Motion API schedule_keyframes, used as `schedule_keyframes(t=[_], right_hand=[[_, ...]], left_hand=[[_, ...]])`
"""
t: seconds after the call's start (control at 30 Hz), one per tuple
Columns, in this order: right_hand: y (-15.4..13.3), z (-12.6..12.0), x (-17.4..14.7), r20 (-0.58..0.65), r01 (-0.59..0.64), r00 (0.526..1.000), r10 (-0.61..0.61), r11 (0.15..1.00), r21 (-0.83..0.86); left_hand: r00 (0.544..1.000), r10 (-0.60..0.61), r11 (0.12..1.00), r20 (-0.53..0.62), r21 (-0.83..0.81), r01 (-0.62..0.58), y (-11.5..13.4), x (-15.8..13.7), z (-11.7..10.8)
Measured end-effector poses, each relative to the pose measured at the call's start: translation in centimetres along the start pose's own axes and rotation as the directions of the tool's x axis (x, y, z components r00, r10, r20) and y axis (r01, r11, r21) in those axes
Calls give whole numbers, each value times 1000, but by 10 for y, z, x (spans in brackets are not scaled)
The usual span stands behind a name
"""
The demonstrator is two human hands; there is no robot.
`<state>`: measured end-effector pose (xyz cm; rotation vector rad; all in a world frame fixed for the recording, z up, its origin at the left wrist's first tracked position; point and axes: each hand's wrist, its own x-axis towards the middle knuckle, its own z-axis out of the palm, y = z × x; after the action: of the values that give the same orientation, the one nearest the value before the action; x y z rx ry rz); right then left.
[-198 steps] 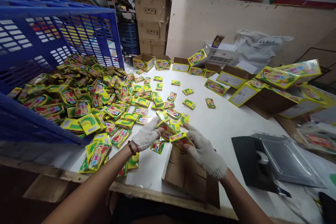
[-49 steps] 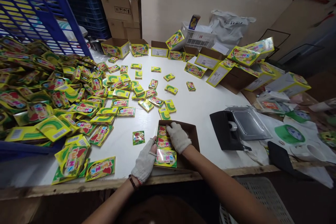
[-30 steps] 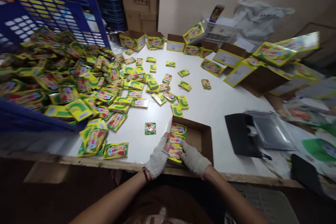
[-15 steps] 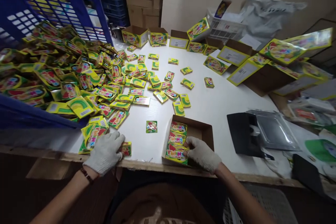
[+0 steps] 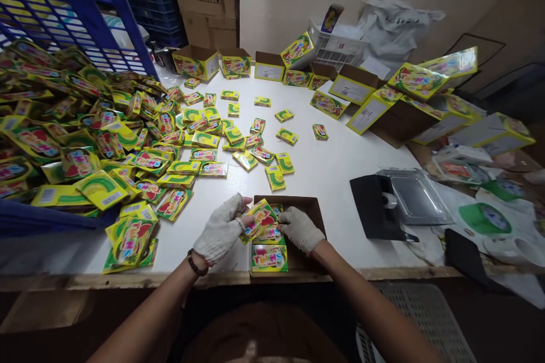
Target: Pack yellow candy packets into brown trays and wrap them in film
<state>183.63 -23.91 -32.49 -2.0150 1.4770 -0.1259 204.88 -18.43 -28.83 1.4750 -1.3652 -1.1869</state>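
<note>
Over an open carton (image 5: 306, 210) at the table's front edge, my gloved left hand (image 5: 220, 229) grips a small yellow-green TWINS box (image 5: 261, 218), tilted above other boxes. Flat in the carton's front left lies another TWINS box (image 5: 269, 258), with more partly covered behind it. My gloved right hand (image 5: 301, 229) reaches inside from the right, fingers curled against the right end of the boxes. What sits between those fingers is hidden. A large heap of TWINS boxes (image 5: 76, 136) spreads at the left, and two or more stacked ones (image 5: 131, 241) lie near the front edge.
A blue crate (image 5: 91, 17) stands tipped at the left behind the heap. Several open display cartons (image 5: 270, 71) line the back. To the right are a black tape dispenser (image 5: 378, 210), a clear plastic tray (image 5: 419, 198) and a green tape roll (image 5: 485, 218).
My left hand has moved right from the table edge to the carton, bringing a small box. My right hand has shifted slightly up along the boxes. The view has swung right.
</note>
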Motion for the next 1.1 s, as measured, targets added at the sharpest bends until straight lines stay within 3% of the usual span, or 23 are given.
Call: schedule_keyframes(t=[0.13, 0.2, 0.3, 0.4, 0.47, 0.53, 0.6, 0.67, 0.73, 0.83, 0.9, 0.97, 1.03, 1.1], right_hand=[[-3, -20, -17, -231, 158, 969, -91, 943, 292], [-3, -27, -21, -231, 192, 967, -109, 906, 377], [2, -31, -18, -251, 146, 967, -42, 899, 413], [9, -34, -11, -338, 85, 940, 50, 924, 372], [10, -37, -8, -320, 79, 946, 48, 924, 374], [6, -41, -8, -258, 129, 966, -17, 896, 425], [-2, -43, -10, -294, 205, 954, -60, 846, 493], [-9, -41, -12, -426, 259, 905, 7, 784, 564], [-15, -34, -15, -478, 268, 872, 103, 717, 643], [-17, -21, -18, -335, 240, 942, 17, 665, 707], [-14, -20, -19, -297, 231, 954, -40, 729, 645], [-9, -27, -16, -325, 218, 944, -60, 852, 476], [-4, -37, -9, -294, 178, 950, -101, 952, 248], [-2, -45, 1, -190, 180, 967, -172, 983, 28]], left_hand=[[987, 132, 965, 89, 217, -148, 17, 13, 18], [973, 192, 937, 127, 270, -221, 21, 20, 25], [950, 307, 915, -47, 289, -282, 16, 26, 30], [882, 373, 898, -289, 352, -265, 5, 25, 27], [860, 394, 888, -325, 377, -264, 1, 20, 24], [887, 393, 881, -241, 376, -288, 1, 16, 23], [937, 332, 907, -106, 311, -286, 6, 15, 24], [971, 231, 960, -68, 178, -216, 12, 18, 28], [985, 129, 992, -119, 7, -129, 19, 21, 33], [993, 76, 991, -90, -103, -85, 21, 22, 41], [982, 131, 991, -133, -3, -132, 16, 18, 45], [942, 181, 981, -283, 114, -155, 5, 12, 45], [912, 141, 987, -385, 126, -100, -9, 8, 44], [934, 34, 998, -356, 62, -13, -21, 4, 45]])
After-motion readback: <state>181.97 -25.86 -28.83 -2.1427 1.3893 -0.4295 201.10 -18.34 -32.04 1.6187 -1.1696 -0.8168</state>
